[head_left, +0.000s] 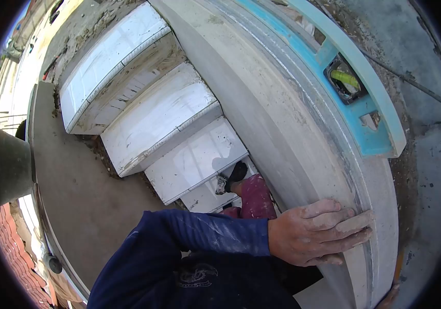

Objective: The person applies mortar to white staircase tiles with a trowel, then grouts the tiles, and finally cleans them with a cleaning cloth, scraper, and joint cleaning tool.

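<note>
My left hand point(321, 232), dusted with pale powder, lies across the top edge of a curved plastered wall point(282, 118). Its fingers are stretched out and press flat on the surface, with nothing held. At the bottom right, a small part of my right hand point(389, 297) shows at the wall's outer side; its fingers are mostly cut off by the frame. A light-blue spirit level point(367, 134) with a yellow-green vial rests along the wall top, beyond my left hand and apart from it.
White tiled steps point(161, 116) run along the wall's inner side, smudged with dirt. My foot in a dark shoe point(238, 171) stands on a lower step. A dark bucket point(12, 165) is at the left, near a grey cement slab point(91, 201). Red roof tiles point(12, 252) lie beyond.
</note>
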The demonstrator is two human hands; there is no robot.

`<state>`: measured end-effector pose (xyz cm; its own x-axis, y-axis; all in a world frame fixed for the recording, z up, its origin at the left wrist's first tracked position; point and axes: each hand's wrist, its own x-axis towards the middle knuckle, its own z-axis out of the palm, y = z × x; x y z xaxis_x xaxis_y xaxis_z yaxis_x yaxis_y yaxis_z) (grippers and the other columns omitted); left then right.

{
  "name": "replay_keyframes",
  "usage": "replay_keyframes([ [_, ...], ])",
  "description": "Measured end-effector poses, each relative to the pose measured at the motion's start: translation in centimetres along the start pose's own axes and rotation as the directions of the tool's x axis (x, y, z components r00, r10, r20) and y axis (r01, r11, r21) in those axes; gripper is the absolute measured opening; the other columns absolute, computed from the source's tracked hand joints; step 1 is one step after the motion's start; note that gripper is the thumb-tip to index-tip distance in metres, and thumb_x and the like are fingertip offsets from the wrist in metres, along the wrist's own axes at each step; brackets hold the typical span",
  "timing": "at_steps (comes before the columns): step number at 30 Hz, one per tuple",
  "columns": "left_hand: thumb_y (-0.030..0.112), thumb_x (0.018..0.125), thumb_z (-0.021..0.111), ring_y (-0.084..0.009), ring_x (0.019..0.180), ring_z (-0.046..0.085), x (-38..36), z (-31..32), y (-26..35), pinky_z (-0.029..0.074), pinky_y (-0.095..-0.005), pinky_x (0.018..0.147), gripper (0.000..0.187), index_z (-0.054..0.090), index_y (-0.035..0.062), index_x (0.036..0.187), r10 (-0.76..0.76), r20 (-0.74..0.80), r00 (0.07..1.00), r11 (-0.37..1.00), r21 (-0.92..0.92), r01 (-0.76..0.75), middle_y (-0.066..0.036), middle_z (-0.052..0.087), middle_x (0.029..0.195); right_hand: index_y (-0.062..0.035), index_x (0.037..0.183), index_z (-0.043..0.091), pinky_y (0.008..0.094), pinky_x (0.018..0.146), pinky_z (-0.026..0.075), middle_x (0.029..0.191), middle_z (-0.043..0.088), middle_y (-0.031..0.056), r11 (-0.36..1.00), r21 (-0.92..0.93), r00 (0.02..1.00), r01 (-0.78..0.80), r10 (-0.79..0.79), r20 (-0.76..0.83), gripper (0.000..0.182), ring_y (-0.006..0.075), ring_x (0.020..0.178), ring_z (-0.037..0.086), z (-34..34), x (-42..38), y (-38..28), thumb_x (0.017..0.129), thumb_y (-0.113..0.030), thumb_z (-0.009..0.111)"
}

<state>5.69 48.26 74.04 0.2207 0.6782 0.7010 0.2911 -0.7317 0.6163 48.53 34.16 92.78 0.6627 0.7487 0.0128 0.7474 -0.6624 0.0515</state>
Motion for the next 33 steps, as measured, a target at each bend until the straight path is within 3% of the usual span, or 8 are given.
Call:
replay_keyframes([
  [5, 0.03, 0.095, 0.066, -0.0317, 0.105, 0.067, 1.2, -7.5, -0.6, 0.048, -0.0467, 0.099, 0.041, 0.066, 0.0014, 0.124, -0.172, 0.032, 0.985, 0.87, -0.463, 0.167, -0.022, 0.066, 0.12, 0.0041, 0.115, 0.069, 0.0453, 0.092, 0.048, 0.108, 0.071, 0.0198, 0.963, 0.262, 0.983, 0.071, -0.112, 0.145, 0.057, 0.0322, 0.099, 0.064, 0.5, 2.2, -0.9, 0.107, -0.043, 0.037],
  [8, 0.026, 0.099, 0.057, -0.029, 0.099, 0.061, 4.5, -14.2, -4.3, 0.05, -0.0399, 0.088, 0.037, 0.061, -0.0046, 0.12, -0.359, -0.377, 0.854, 0.927, -0.041, 0.372, -0.022, 0.059, 0.111, 0.007, 0.109, 0.069, 0.0443, 0.086, 0.05, 0.101, 0.071, 0.0189, 0.916, 0.394, 0.976, 0.078, -0.15, 0.156, 0.058, 0.0284, 0.091, 0.064, 0.8, 2.0, -1.3, 0.108, -0.041, 0.037],
  [11, 0.025, 0.105, 0.047, -0.0252, 0.114, 0.054, 9.3, -21.1, -12.7, 0.043, -0.0374, 0.099, 0.037, 0.058, -0.0021, 0.128, -0.438, -0.565, 0.699, 0.688, 0.29, 0.666, -0.016, 0.055, 0.125, 0.0072, 0.108, 0.068, 0.0422, 0.084, 0.05, 0.096, 0.07, 0.0186, 0.896, 0.438, 0.977, 0.069, -0.149, 0.152, 0.058, 0.0274, 0.088, 0.064, 0.7, 2.0, -1.8, 0.107, -0.043, 0.04],
  [17, 0.03, 0.105, 0.04, -0.0357, 0.132, 0.046, 10.0, -31.2, -32.4, 0.034, -0.038, 0.111, 0.049, 0.049, -0.0007, 0.142, -0.553, -0.581, 0.597, 0.478, 0.365, 0.799, -0.024, 0.048, 0.143, 0.0044, 0.112, 0.066, 0.0424, 0.089, 0.047, 0.098, 0.067, 0.0166, 0.915, 0.401, 0.973, -0.033, -0.063, 0.222, 0.054, 0.0274, 0.091, 0.061, 1.1, 2.4, -0.9, 0.104, -0.045, 0.046],
  [22, 0.035, 0.105, 0.036, -0.0361, 0.138, 0.041, 9.5, -30.8, -35.9, 0.029, -0.0375, 0.115, 0.056, 0.044, -0.0038, 0.145, -0.561, -0.614, 0.555, 0.46, 0.326, 0.826, -0.024, 0.045, 0.148, 0.0049, 0.105, 0.063, 0.0382, 0.078, 0.047, 0.084, 0.061, 0.0094, 0.809, 0.524, 0.962, -0.266, 0.186, 0.201, 0.047, 0.0245, 0.079, 0.055, 4.0, 5.5, 1.0, 0.104, -0.04, 0.051],
  [26, 0.039, 0.104, 0.04, -0.0338, 0.141, 0.039, 11.2, -29.2, -34.2, 0.029, -0.0358, 0.116, 0.061, 0.04, -0.0051, 0.147, -0.629, -0.654, 0.421, 0.505, 0.068, 0.86, -0.024, 0.042, 0.151, 0.0059, 0.114, 0.064, 0.035, 0.086, 0.05, 0.1, 0.068, 0.0156, 0.953, 0.234, 0.93, 0.193, -0.253, 0.265, 0.03, 0.0228, 0.092, 0.064, 0.3, 10.7, -22.8, 0.1, -0.021, 0.058],
  [30, 0.038, 0.104, 0.041, -0.0337, 0.142, 0.039, 11.3, -29.3, -34.5, 0.03, -0.0355, 0.116, 0.061, 0.038, -0.0035, 0.148, -0.624, -0.665, 0.41, 0.483, 0.083, 0.871, -0.023, 0.041, 0.152, -0.0009, 0.123, 0.062, 0.0386, 0.087, 0.05, 0.098, 0.064, 0.0161, 0.547, 0.535, 0.488, 0.643, -0.832, 0.263, 0.038, 0.0316, 0.091, 0.063, 4.3, 15.0, -41.2, 0.088, -0.011, 0.069],
  [33, 0.037, 0.103, 0.041, -0.0338, 0.142, 0.039, 11.4, -29.1, -34.2, 0.029, -0.0358, 0.116, 0.06, 0.038, -0.0024, 0.149, -0.638, -0.669, 0.381, 0.464, 0.062, 0.884, -0.022, 0.041, 0.153, -0.0211, 0.152, 0.035, 0.0459, 0.1, 0.048, 0.142, 0.045, 0.0178, 0.298, 0.504, 0.126, 0.81, -0.93, 0.346, 0.082, 0.0384, 0.124, 0.052, 10.5, 14.5, -54.0, 0.083, -0.021, 0.077],
])
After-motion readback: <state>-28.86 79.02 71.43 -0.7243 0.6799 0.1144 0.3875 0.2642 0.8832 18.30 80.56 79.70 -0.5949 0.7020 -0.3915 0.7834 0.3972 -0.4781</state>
